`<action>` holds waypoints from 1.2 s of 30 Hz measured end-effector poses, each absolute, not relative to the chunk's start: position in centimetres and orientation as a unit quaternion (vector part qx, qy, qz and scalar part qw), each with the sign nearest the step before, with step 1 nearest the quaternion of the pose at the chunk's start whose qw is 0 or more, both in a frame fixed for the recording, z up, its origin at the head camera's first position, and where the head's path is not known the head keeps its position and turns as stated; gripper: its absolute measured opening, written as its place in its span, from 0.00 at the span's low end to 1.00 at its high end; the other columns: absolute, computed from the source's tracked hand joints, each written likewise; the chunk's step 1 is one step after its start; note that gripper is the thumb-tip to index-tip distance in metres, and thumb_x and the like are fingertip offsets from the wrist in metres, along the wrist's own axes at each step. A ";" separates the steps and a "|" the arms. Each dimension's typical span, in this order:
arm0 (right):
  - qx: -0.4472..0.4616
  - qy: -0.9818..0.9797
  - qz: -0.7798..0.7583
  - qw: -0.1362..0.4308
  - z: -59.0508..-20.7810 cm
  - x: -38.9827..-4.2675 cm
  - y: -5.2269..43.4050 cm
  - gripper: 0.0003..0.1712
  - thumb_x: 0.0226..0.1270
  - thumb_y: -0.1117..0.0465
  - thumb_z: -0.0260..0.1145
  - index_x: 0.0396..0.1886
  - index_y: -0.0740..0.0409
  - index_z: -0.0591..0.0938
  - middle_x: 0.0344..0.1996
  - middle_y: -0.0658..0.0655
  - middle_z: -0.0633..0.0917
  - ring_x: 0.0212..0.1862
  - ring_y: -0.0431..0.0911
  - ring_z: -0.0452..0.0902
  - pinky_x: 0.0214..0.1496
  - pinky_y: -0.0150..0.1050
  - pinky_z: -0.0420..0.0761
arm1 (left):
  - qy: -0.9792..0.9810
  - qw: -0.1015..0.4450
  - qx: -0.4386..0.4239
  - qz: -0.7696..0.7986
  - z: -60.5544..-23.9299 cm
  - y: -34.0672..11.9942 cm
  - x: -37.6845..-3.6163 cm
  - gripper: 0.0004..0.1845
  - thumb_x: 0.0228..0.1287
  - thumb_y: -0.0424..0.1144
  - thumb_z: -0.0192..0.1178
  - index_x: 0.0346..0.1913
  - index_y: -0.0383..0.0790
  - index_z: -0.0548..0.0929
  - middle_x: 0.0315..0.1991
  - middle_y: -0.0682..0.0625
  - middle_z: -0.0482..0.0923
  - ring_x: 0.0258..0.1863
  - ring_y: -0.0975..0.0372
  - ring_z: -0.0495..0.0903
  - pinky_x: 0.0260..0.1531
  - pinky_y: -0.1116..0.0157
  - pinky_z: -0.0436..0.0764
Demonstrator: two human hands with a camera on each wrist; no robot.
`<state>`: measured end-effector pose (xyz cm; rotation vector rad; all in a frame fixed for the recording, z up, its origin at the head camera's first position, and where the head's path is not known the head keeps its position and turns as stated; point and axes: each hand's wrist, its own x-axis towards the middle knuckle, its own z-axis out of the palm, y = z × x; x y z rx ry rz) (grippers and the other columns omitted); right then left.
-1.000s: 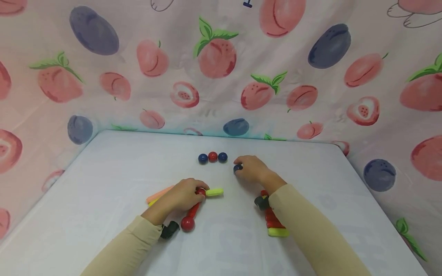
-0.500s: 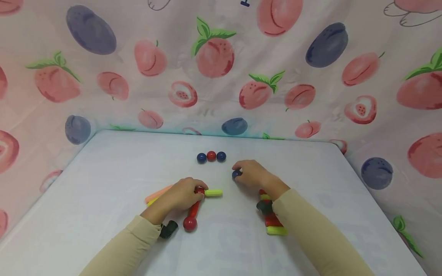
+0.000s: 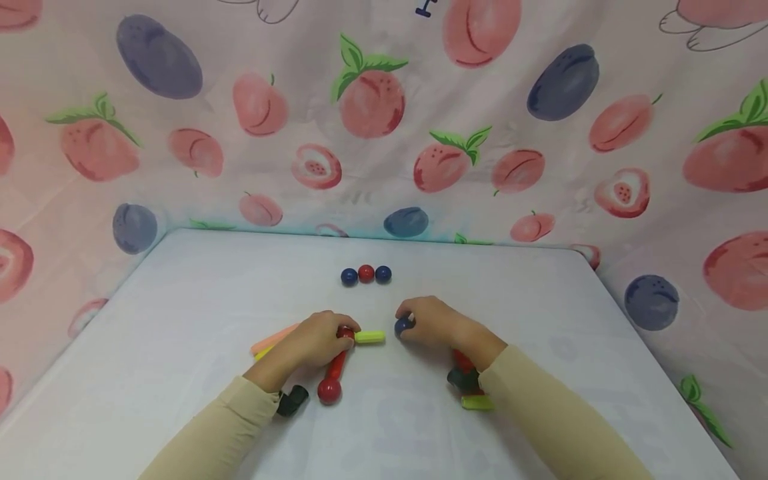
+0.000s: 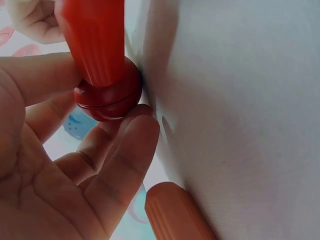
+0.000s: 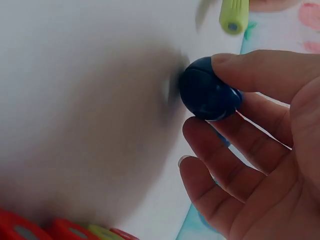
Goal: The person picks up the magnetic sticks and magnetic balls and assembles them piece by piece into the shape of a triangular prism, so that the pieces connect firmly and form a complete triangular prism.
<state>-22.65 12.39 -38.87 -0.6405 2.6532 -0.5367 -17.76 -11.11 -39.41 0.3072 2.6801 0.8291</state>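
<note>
My left hand [image 3: 318, 340] pinches a red ball [image 4: 112, 100] between thumb and fingers. A red ribbed rod [image 4: 97, 40] runs from this ball toward me, with a second red ball [image 3: 329, 391] at its near end. On the right side of the held ball, a yellow-green rod [image 3: 370, 337] points toward my other hand. My right hand [image 3: 437, 323] holds a dark blue ball [image 5: 207, 92] between thumb and fingertips, close over the table and a little right of the yellow-green rod's free end.
Two blue balls [image 3: 349, 277] and a red ball [image 3: 366, 273] form a row farther back on the white table [image 3: 240, 267]. Orange [image 3: 273, 339] and yellow rods [image 3: 263, 355] lie beside my left hand. Red rods [image 3: 463, 361] and another yellow-green rod [image 3: 477, 403] lie partly under my right forearm.
My right hand has brought the blue ball nearer to me and slightly left, toward the yellow-green rod's end. My left hand has stayed on the red ball.
</note>
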 end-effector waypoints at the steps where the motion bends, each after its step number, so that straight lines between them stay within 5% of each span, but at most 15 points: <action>1: -0.231 0.937 -0.191 0.181 -38.9 -22.5 12.3 0.19 0.65 0.60 0.71 0.55 0.56 0.83 0.49 0.54 0.84 0.53 0.49 0.78 0.61 0.47 0.76 | 0.938 0.158 0.108 0.289 -39.5 -11.1 -17.8 0.14 0.67 0.35 0.65 0.54 0.47 0.86 0.43 0.48 0.78 0.41 0.56 0.73 0.35 0.63 0.76; 29: -0.250 0.926 -0.213 0.185 -38.9 -21.1 11.6 0.18 0.67 0.61 0.70 0.55 0.57 0.82 0.48 0.53 0.84 0.49 0.47 0.77 0.60 0.47 0.77 | 0.935 0.161 0.108 0.297 -39.7 -11.1 -18.1 0.15 0.67 0.37 0.65 0.55 0.47 0.86 0.44 0.49 0.79 0.43 0.56 0.73 0.43 0.60 0.78; 36: -0.251 0.928 -0.212 0.175 -39.1 -21.2 11.7 0.17 0.66 0.61 0.69 0.55 0.56 0.83 0.47 0.53 0.84 0.49 0.46 0.77 0.58 0.46 0.77 | 0.933 0.168 0.138 0.286 -39.3 -11.6 -18.0 0.16 0.71 0.36 0.60 0.59 0.43 0.84 0.45 0.51 0.81 0.44 0.57 0.75 0.53 0.55 0.76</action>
